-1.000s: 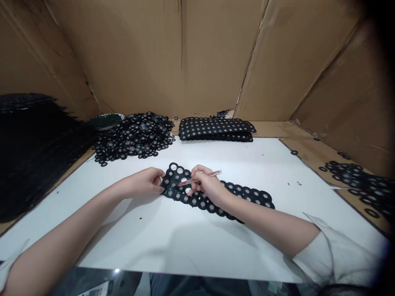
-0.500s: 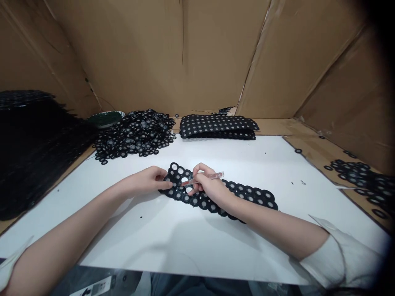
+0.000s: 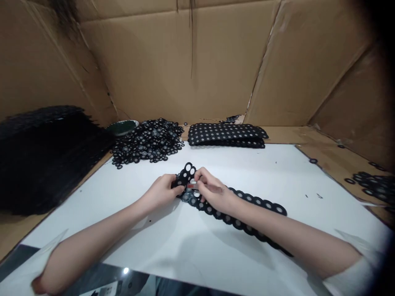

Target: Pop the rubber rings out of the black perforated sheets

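A long black strip of joined rings (image 3: 258, 201) lies slantwise on the white board (image 3: 148, 242). My left hand (image 3: 168, 189) pinches the strip's left end between thumb and fingers. Beside it my right hand (image 3: 212, 189) holds a thin clear tool with a reddish tip (image 3: 193, 186), its tip over the strip near my left thumb. The strip's left end tilts up a little, and some rings there show white through their holes. My right hand and forearm cover the strip's middle part.
Behind lie a heap of loose black rings (image 3: 148, 142), a green-filled dish (image 3: 123, 127) and a folded ring sheet (image 3: 226, 133). A large black stack (image 3: 52, 160) stands at left. More rings (image 3: 375, 185) lie on cardboard at right. Cardboard walls (image 3: 154, 61) enclose the board.
The camera view has shifted, so everything sits a bit lower and to the right. The strip's left end is now bent up more, and the tool lies closer along my right palm.
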The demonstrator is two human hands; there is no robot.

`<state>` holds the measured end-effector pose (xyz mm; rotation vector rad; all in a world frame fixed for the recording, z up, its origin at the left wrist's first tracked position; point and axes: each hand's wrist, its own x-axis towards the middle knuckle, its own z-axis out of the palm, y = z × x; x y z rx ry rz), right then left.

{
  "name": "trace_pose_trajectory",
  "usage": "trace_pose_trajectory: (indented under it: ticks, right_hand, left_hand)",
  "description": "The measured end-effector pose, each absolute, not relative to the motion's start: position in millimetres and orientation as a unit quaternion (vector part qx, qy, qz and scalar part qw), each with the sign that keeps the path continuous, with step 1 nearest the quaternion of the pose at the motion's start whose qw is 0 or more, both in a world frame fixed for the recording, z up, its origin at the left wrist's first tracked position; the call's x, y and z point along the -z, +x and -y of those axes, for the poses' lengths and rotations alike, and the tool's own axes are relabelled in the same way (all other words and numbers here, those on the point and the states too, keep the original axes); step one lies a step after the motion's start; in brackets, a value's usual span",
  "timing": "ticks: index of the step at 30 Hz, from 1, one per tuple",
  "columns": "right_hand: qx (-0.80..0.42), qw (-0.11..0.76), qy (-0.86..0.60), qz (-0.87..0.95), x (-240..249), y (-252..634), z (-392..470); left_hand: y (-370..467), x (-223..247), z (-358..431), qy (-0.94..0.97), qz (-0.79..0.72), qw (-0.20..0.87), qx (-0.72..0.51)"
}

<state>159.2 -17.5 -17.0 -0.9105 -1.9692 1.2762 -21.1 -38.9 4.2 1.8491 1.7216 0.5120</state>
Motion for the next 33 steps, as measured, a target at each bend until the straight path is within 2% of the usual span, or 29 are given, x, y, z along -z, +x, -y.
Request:
trace_pose_trajectory:
  ticks: [5, 11, 14, 16, 18, 22, 25, 28, 31, 33]
  right_hand:
    - [-0.439, 0.313, -0.327, 0.776, -3, 169, -17]
    - [-0.38, 0.346, -0.347, 0.784, 0, 150, -14]
    - [-0.411, 0.352, -0.326, 0.775, 7, 140, 4]
    - [-0.459, 0.349, -0.311, 0.756, 9, 141, 14]
    - [-0.456, 0.363, -0.32, 0.747, 8, 153, 21]
    - [-0.306, 0.377, -0.422, 0.766, 10, 200, 28]
    - [-0.133, 0.286, -0.533, 0.785, 23, 235, 32]
    - [0.008, 0.213, -0.57, 0.793, 39, 256, 36]
    - [0.088, 0.202, -0.552, 0.804, 47, 264, 37]
    - [0.085, 0.207, -0.539, 0.812, 48, 267, 33]
  left_hand:
    - [-3, 4, 25, 0.651, -0.636, 0.289, -0.296]
    - [-13, 12, 11, 0.651, -0.621, 0.304, -0.315]
    - [-31, 12, 9, 0.655, -0.626, 0.293, -0.306]
    - [-39, 11, 8, 0.648, -0.616, 0.336, -0.297]
    - [-42, 12, 7, 0.641, -0.607, 0.366, -0.296]
    - [-43, 15, 5, 0.635, -0.614, 0.36, -0.301]
    - [-44, 17, 3, 0.637, -0.608, 0.376, -0.289]
    - [-45, 17, 4, 0.646, -0.614, 0.352, -0.285]
    - [-45, 15, 5, 0.639, -0.628, 0.346, -0.28]
    - [-44, 13, 6, 0.63, -0.632, 0.35, -0.286]
